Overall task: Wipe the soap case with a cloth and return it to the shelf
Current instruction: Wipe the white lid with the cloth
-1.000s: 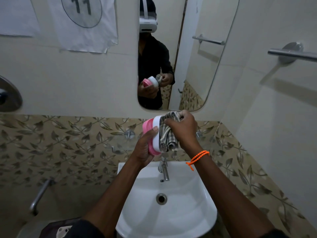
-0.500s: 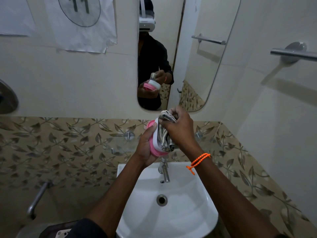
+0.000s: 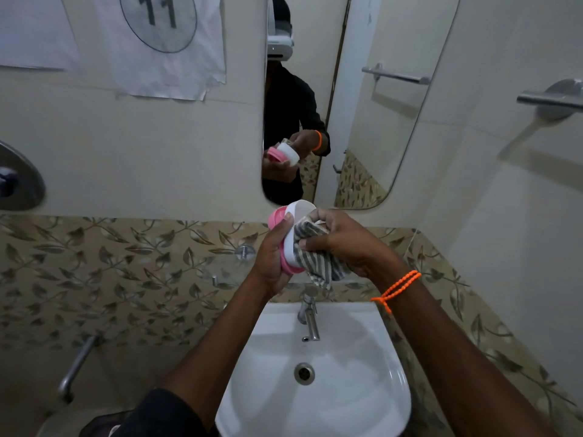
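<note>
The pink and white soap case point(image 3: 293, 222) stands on edge above the basin, gripped from the left by my left hand point(image 3: 271, 257), thumb on its white rim. My right hand point(image 3: 344, 241) grips a bunched grey-striped cloth point(image 3: 318, 260) and presses it against the case's open white side. Part of the cloth hangs below the case. A glass shelf point(image 3: 227, 266) on metal pegs runs along the leaf-patterned tile strip behind and left of my hands. The mirror point(image 3: 356, 99) reflects the case and both hands.
A white washbasin point(image 3: 315, 373) with a chrome tap point(image 3: 309, 316) lies directly under my hands. A towel bar point(image 3: 549, 100) is on the right wall. A metal pipe handle point(image 3: 77, 364) sticks out at lower left. A paper marked 11 point(image 3: 161, 36) hangs on the wall.
My right hand has slid the cloth downward across the case, from its top edge toward its lower part. The case has tilted a little, showing more of its white rim at the top.
</note>
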